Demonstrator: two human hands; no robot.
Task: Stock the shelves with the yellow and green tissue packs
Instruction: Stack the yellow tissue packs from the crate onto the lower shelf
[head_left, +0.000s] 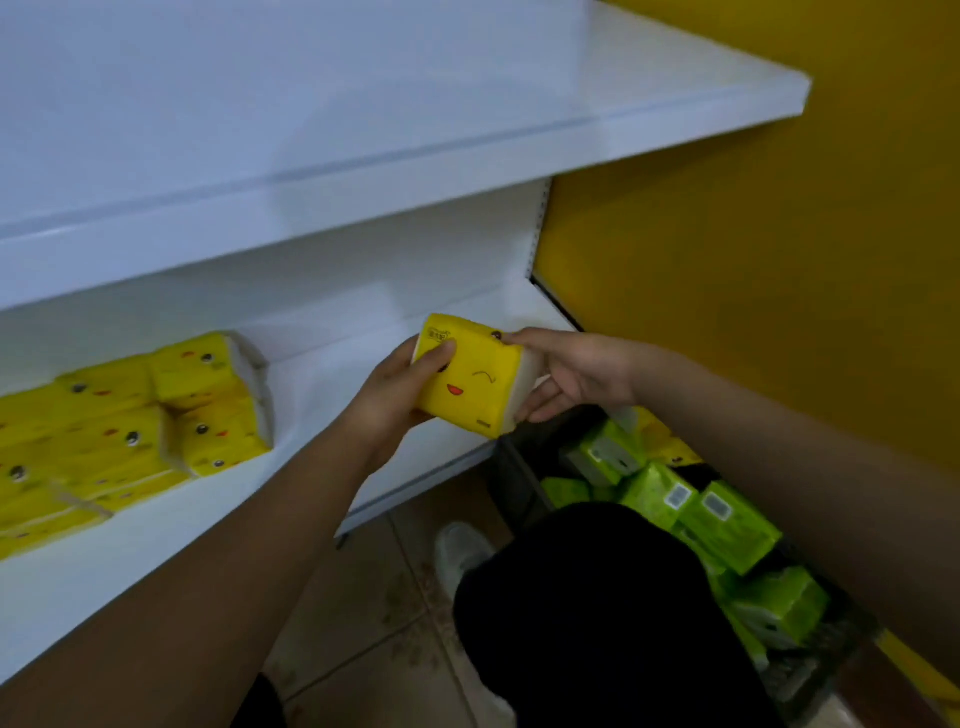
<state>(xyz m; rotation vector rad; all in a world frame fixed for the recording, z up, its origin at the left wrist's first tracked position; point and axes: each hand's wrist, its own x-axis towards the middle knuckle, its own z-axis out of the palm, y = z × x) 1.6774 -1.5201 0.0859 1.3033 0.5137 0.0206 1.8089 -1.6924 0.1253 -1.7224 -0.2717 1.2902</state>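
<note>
A yellow tissue pack (475, 382) with a printed smiling face hangs just above the lower white shelf (332, 395), near its right end. My left hand (400, 392) grips its left side, thumb across the top. My right hand (576, 376) holds its right end, fingers curled under it. Several yellow packs (156, 421) lie stacked on the same shelf at the left. Green tissue packs (727, 525) fill a dark basket low on the right.
An upper white shelf (415, 156) juts out overhead. A yellow wall (753, 260) closes the right side. My knee in black trousers (597, 613) and a white shoe (460, 551) are over the tiled floor beside the basket (852, 639).
</note>
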